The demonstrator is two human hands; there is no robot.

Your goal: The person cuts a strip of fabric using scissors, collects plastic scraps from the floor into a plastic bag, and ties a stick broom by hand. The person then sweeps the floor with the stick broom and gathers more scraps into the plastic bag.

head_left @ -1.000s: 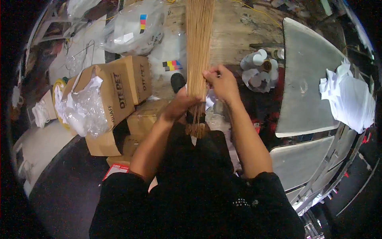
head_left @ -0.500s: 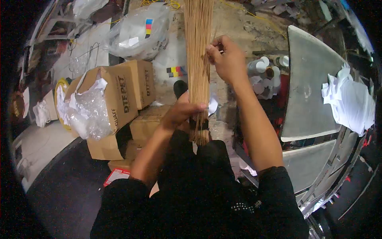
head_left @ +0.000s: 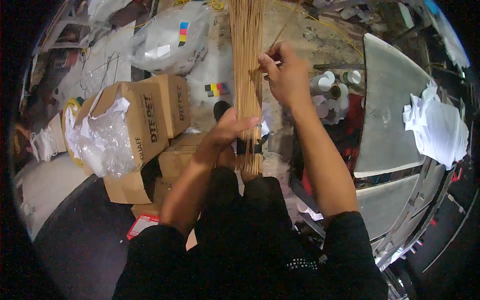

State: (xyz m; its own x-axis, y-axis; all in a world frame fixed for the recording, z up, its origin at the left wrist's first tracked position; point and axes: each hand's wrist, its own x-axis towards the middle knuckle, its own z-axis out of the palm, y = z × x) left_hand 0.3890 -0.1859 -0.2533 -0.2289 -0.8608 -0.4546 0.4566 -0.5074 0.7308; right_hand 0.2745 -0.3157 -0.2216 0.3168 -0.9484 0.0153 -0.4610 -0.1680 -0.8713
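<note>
A long bundle of thin brown sticks [head_left: 246, 65] runs upright through the middle of the head view, its far end cut off by the top edge. My left hand [head_left: 230, 129] is wrapped round the bundle near its lower end, the thumb lying across the front. Beside the bundle's right edge, my right hand [head_left: 289, 77] pinches a single thin stick [head_left: 286, 27] between thumb and forefinger. That stick slants up and to the right, apart from the bundle at its upper part. Below my left hand, the bundle's uneven ends hang above my legs.
Open cardboard boxes [head_left: 147, 120] with plastic wrap stand on the left. A large clear plastic bag [head_left: 170, 40] lies ahead. On the right are white-capped containers [head_left: 322, 81], a leaning grey framed panel [head_left: 390, 110] and a white cloth [head_left: 435, 125].
The single stick in my right hand now slants away from the bundle to the upper right. My left hand and the bundle's lower end have shifted slightly up in view.
</note>
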